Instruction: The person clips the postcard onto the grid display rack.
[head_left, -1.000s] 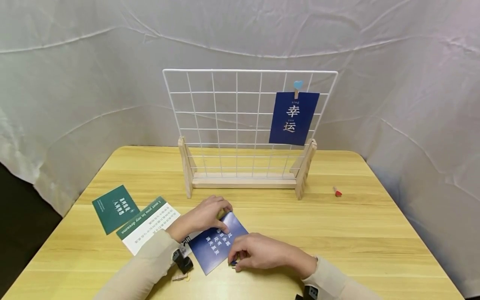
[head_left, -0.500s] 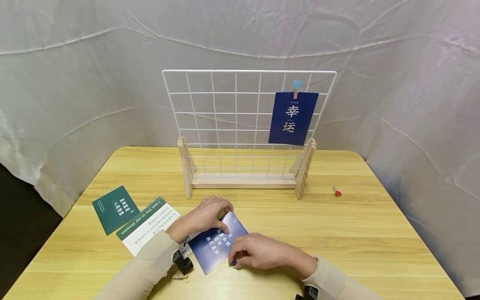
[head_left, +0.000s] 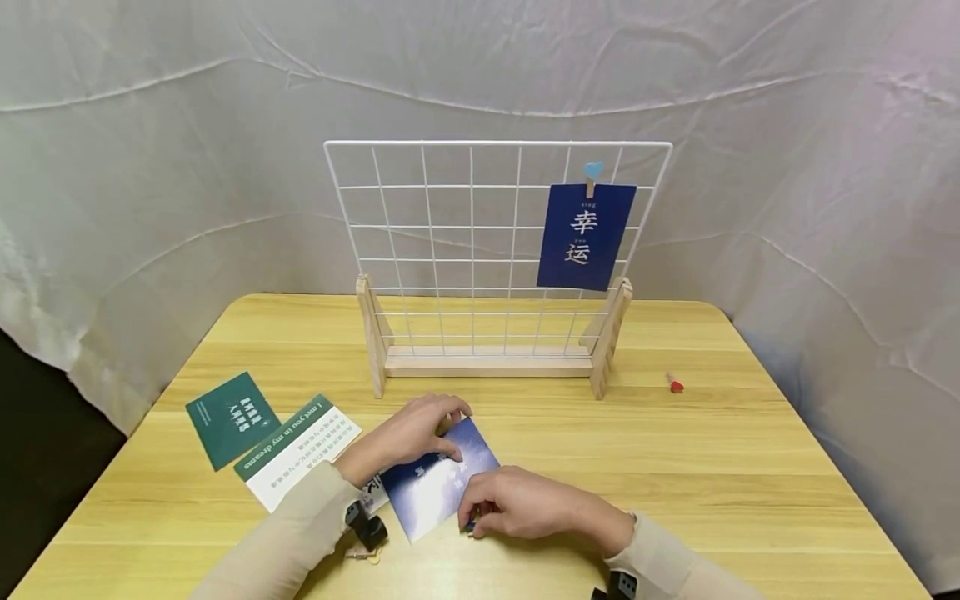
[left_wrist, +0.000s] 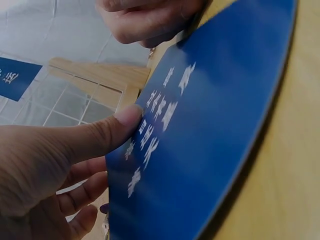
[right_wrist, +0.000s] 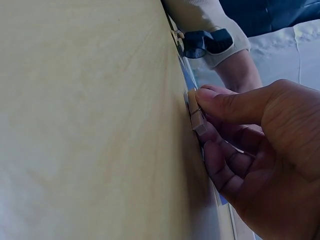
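My left hand pinches a blue postcard with white characters, thumb on its face and fingers under its far edge. In the left wrist view the postcard bends and tilts, with a dark shadow along its near edge. My right hand is at the card's near right corner. Between its thumb and fingers it grips a small wooden clothespin, low over the tabletop; a bit of dark blue shows there in the head view.
A white wire grid on a wooden stand holds another blue card under a heart clothespin. Green and green-and-white cards lie left. A red-heart clothespin lies right; another clothespin is near my left wrist.
My left hand has shifted slightly right and away from me, tilting the postcard so glare covers much of its lettering. The right hand has hardly moved.
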